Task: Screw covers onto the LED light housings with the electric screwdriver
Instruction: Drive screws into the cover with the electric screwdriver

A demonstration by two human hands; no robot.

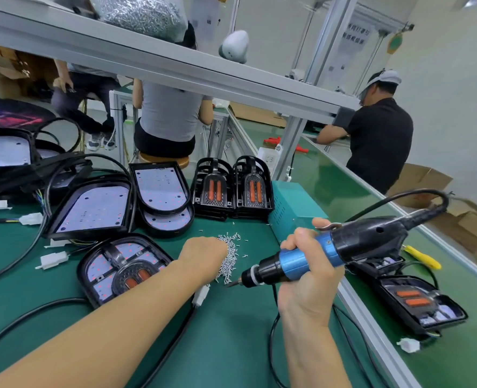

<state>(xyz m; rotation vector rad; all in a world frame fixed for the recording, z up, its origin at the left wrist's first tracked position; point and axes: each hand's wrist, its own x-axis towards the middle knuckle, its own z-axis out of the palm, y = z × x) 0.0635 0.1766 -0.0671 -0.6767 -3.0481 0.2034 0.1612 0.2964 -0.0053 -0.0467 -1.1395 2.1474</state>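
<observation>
Head view: green bench mat (231,345). Right hand (307,275) grips the electric screwdriver (324,252), fingers curled round its blue barrel, thumb on top near the lever. Tool lies nearly level above the mat, bit tip (233,284) pointing left, just beside the near end of the screw pile (230,254). Black cable runs from the tool's rear, up and right.

Left hand (203,254) reaches into the screw pile, back of hand up; fingertips hidden in the screws, so cannot tell whether they pinch one or lie spread.

LED light housing with cover fitted (122,268) lies flat on the mat, left of the left forearm, near edge partly behind the arm. Open housings (92,210) showing LED boards lie farther left. Two stacks of black covers (231,189) with orange inserts stand at the far side, beside a teal box (293,208). Another covered housing (424,303) sits at right, beyond the bench rail.
</observation>
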